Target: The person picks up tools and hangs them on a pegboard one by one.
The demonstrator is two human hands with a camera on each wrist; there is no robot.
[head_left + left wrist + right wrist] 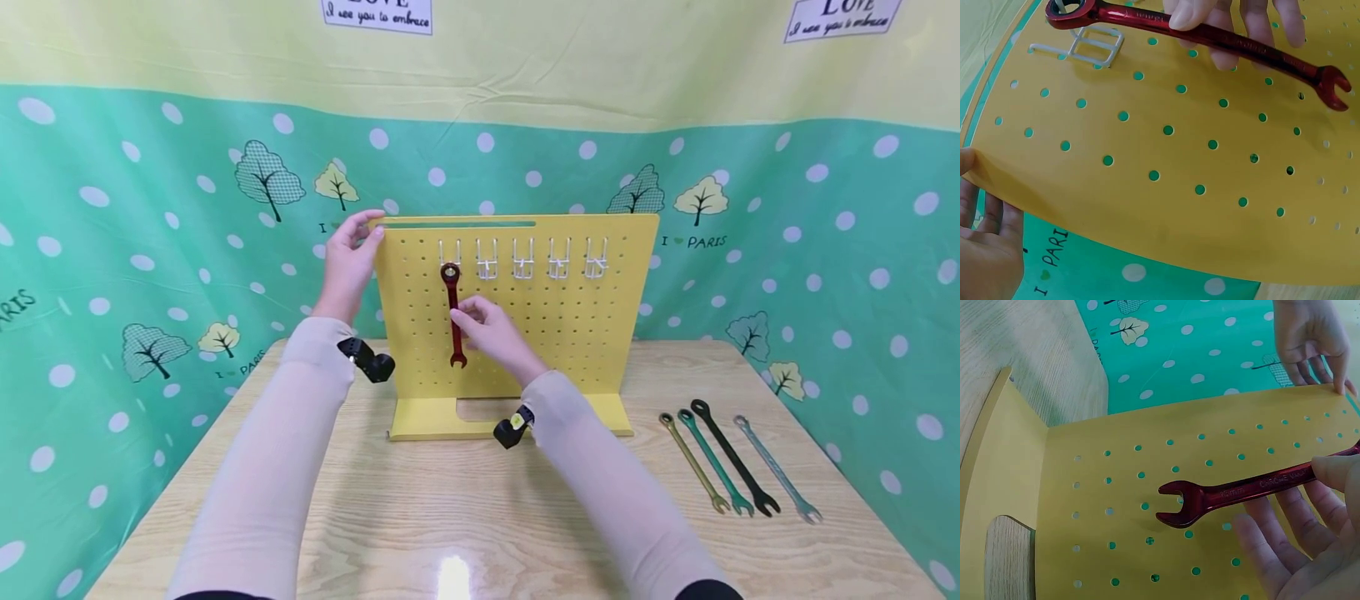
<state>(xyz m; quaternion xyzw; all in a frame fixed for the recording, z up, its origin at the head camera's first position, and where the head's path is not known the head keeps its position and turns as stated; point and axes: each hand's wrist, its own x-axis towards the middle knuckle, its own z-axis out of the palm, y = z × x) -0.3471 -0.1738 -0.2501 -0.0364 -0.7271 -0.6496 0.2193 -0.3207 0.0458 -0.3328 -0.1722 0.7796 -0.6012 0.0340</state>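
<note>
A red combination wrench hangs upright before the yellow pegboard, its ring end at the leftmost white wire hook. My right hand pinches the wrench's shank between thumb and fingers. In the left wrist view the ring end is around or against the hook; which one I cannot tell. The wrench's open jaw end points down the board in the right wrist view. My left hand grips the pegboard's upper left edge, thumb in front and fingers behind.
Several more white hooks run in a row to the right. On the wooden table at the right lie a gold wrench, a green wrench, a black wrench and a silver wrench. A patterned curtain hangs behind.
</note>
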